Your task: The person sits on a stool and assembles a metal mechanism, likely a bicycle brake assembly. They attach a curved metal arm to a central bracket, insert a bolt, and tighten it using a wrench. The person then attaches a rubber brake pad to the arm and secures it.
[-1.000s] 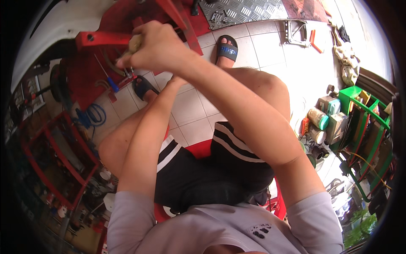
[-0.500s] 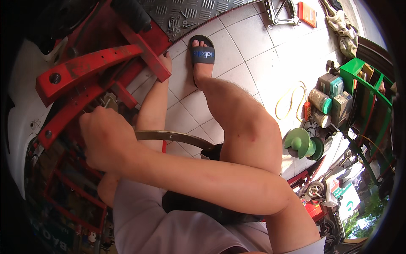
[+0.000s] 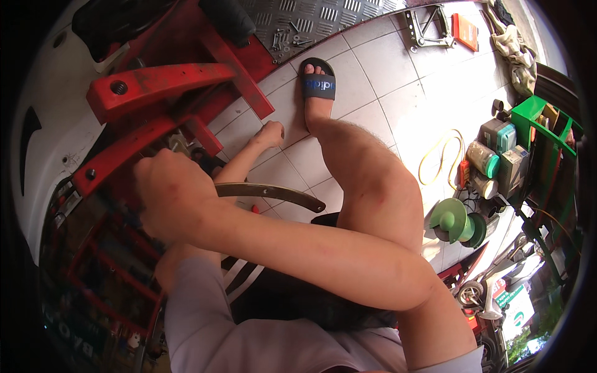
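Note:
My right arm crosses in front of me to the left. My right hand (image 3: 174, 193) is closed in a fist, back of the hand up, beside the lower arm of a red metal frame (image 3: 165, 87); whatever the fingers hold is hidden. A curved, brownish metal strip with holes (image 3: 267, 191) passes behind that wrist, and whether the hand grips it cannot be made out. Beyond the strip, my left hand (image 3: 270, 133) is held low over the tiles, right of the frame's slanting bar. Its fingers are curled, with a small dark spot at their end; its content is unclear.
White bodywork (image 3: 50, 143) stands at the left. Loose bolts (image 3: 289, 38) lie on a patterned metal plate (image 3: 323, 22). A metal bracket (image 3: 429, 28) and red box (image 3: 465, 32) sit farther off. Right are a yellow cable (image 3: 444, 149), jars (image 3: 482, 158), a green spool-shaped object (image 3: 453, 221) and green rack (image 3: 528, 109).
My left hand has come out from behind the red bar, moving right and nearer to me. The right fist stays beside the frame. The whole view has shifted slightly.

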